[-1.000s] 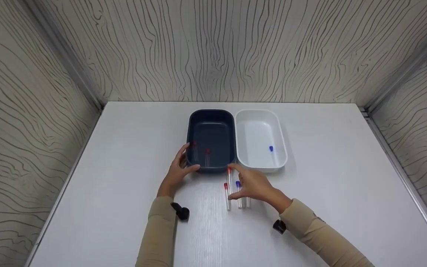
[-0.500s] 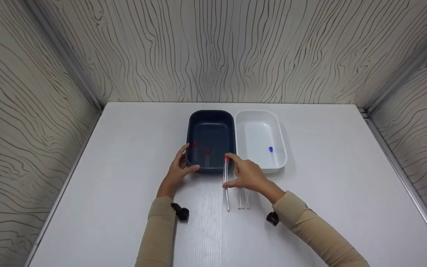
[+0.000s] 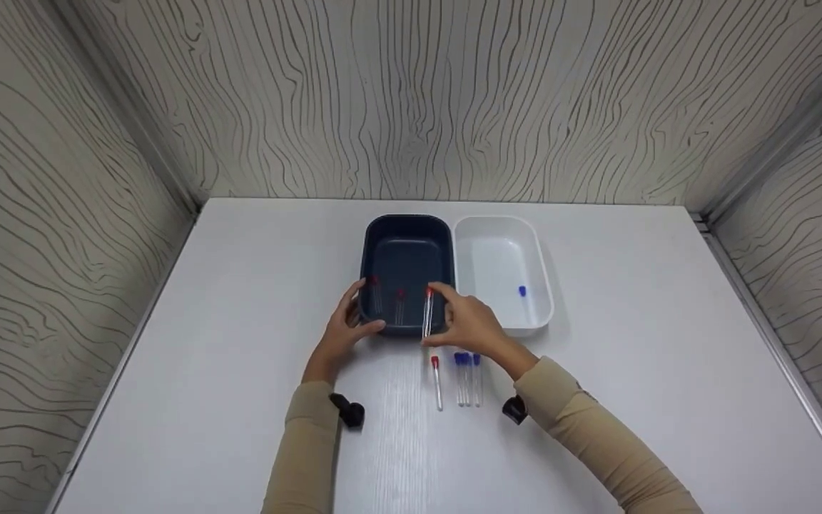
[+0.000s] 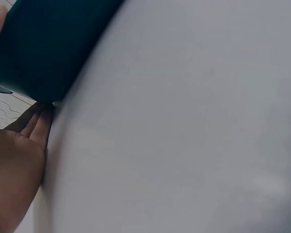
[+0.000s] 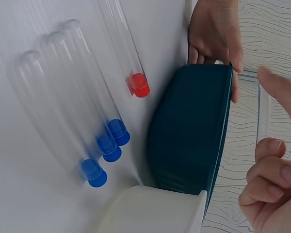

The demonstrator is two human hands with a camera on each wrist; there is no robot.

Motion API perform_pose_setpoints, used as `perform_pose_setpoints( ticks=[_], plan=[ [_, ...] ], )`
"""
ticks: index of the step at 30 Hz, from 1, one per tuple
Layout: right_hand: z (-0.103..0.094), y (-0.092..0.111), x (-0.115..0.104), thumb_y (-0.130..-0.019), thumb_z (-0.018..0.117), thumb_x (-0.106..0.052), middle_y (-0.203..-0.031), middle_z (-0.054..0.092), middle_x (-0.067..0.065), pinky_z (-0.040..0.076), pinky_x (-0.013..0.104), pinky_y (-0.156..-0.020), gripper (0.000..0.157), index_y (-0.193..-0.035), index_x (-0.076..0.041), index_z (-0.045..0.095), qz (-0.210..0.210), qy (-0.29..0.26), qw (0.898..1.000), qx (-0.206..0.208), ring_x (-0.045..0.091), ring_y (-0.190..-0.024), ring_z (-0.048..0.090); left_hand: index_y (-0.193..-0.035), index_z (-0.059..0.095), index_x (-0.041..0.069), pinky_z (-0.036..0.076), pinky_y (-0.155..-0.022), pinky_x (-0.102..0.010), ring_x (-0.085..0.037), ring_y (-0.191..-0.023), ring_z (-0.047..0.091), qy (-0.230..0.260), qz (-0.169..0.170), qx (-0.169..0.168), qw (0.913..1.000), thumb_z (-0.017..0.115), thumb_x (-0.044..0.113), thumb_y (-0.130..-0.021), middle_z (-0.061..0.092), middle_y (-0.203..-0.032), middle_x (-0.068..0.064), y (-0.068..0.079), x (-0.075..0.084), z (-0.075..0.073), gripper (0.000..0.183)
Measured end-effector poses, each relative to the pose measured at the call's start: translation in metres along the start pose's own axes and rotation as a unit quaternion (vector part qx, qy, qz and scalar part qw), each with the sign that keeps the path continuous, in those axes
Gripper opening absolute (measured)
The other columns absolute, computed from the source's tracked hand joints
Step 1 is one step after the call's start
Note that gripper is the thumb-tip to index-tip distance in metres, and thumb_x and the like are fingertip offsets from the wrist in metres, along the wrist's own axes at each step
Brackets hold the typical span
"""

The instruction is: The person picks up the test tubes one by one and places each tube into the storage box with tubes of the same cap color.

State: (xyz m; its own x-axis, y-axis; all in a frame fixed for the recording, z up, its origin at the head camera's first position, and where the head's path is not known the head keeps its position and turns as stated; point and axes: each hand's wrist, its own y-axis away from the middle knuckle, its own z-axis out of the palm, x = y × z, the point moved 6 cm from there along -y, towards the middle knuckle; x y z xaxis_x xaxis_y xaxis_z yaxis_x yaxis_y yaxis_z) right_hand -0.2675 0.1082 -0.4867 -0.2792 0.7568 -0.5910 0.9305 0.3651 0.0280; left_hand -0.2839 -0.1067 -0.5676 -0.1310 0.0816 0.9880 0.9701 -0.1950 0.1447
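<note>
My right hand (image 3: 477,325) pinches a red-capped test tube (image 3: 427,315) lengthwise between thumb and forefinger, above the near right part of the dark blue tray (image 3: 411,257). The right wrist view shows the tube's clear body (image 5: 263,114) spanning from thumb to fingers. At the tray's near left corner, my left hand (image 3: 340,332) grips it, thumb on the front rim and fingers along the left side. Inside the tray lie two red-capped tubes (image 3: 400,303). One more red-capped tube (image 3: 437,385) lies on the table, left of several blue-capped tubes (image 5: 70,104).
A white tray (image 3: 486,260) stands against the dark one on its right, with a blue-capped tube (image 3: 522,291) inside. White table (image 3: 254,300) surrounds both trays, and a wood-patterned wall (image 3: 411,100) rises behind its far edge.
My right hand has carried the red-capped tube forward and left, from before the trays to over the dark tray. The blue-capped tubes are uncovered again. My left hand has stayed put.
</note>
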Motion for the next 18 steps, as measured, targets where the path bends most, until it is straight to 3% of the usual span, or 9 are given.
perform_pose_setpoints(
  ticks=[18],
  plan=[
    [0.005,-0.028,0.005,-0.067,0.087,-0.034,-0.059,0.045,-0.005,0.033,0.021,-0.054,0.096,-0.146,-0.009,0.039,0.02,-0.062,0.998,0.007,0.007,-0.053,0.038,-0.153,0.025,0.027,0.022,-0.124,-0.045,-0.035,-0.152,0.017,-0.001,0.003,-0.004,1.0,0.076,0.016,-0.082,0.015,-0.163,-0.016,0.004,0.004,0.001,0.088]
  ],
)
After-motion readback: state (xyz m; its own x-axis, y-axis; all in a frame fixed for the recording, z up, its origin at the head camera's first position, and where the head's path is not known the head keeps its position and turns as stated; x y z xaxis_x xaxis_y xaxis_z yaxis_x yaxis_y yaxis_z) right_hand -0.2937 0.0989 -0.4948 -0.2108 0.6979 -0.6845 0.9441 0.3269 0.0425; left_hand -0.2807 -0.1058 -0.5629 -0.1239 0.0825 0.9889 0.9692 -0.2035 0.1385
